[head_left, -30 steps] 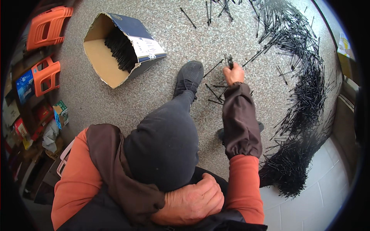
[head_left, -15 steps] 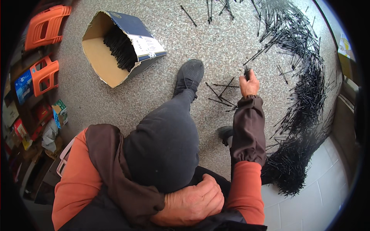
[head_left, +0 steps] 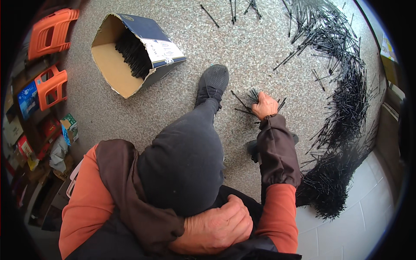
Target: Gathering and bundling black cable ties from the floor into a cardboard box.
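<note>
Low over the speckled floor, my right hand (head_left: 265,105) is closed on a small bunch of thin black sticks (head_left: 253,95), whose ends poke out past the fingers. A few loose black sticks (head_left: 241,101) lie on the floor beside and partly beneath this hand. My left hand (head_left: 219,227) rests in my lap against my thigh, fingers curled together and tips hidden; I see nothing in it. Ahead on the left, an open cardboard box (head_left: 113,71) lies on its side with a stack of black sticks (head_left: 134,54) inside.
A long heap of black sticks (head_left: 346,104) curves down the right side to a dense pile (head_left: 325,186). Scattered sticks (head_left: 210,16) lie farther off. Orange plastic stools (head_left: 52,32) and packed shelves (head_left: 30,143) line the left. My shoe (head_left: 213,82) is between box and right hand.
My right hand has moved toward me and slightly left, down over the loose sticks, and the bunch in it now points left. My left hand stays in my lap.
</note>
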`<control>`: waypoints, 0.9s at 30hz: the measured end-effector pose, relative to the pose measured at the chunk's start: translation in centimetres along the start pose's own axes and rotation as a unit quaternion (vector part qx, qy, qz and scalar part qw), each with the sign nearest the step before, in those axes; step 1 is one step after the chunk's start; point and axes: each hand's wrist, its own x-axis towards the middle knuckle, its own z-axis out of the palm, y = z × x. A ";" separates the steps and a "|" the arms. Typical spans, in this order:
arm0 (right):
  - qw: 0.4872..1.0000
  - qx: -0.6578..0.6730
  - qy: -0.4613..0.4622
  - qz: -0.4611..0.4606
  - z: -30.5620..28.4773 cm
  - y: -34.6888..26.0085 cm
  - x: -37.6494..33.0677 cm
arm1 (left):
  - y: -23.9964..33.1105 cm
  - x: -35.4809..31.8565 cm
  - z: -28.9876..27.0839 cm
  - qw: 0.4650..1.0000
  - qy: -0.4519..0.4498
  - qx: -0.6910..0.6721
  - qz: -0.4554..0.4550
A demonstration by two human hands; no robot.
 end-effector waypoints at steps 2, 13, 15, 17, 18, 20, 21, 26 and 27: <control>0.997 0.021 0.065 -0.026 0.8 -1.4 -0.4 | 0.0 0.1 -0.1 1.000 0.001 0.002 0.003; 0.965 0.167 0.088 0.179 1.5 -1.9 -1.2 | -0.5 0.0 -0.4 1.000 -0.007 0.017 0.016; 0.951 0.201 0.125 0.198 -0.3 2.4 -2.7 | -0.4 0.1 -0.4 1.000 0.005 0.011 0.025; 0.978 0.034 0.101 0.180 -1.8 5.1 -3.7 | -0.3 0.1 -0.3 1.000 0.011 0.009 0.021; 0.989 0.006 0.081 0.123 -2.1 6.5 -4.3 | -0.3 0.1 -0.2 1.000 0.011 0.008 0.020; 0.995 -0.096 0.023 0.033 -2.7 7.4 -5.0 | -0.3 0.1 -0.2 1.000 0.011 0.005 0.018; 0.995 -0.095 0.022 0.032 -2.5 7.5 -5.2 | -0.2 0.1 -0.2 1.000 0.009 0.002 0.019; 0.973 -0.177 -0.058 -0.140 0.1 9.2 -6.0 | -0.3 0.3 -0.3 1.000 0.001 -0.005 0.019; 0.974 -0.173 -0.061 -0.136 0.3 9.8 -6.1 | -0.3 0.4 -0.4 1.000 0.000 -0.001 0.020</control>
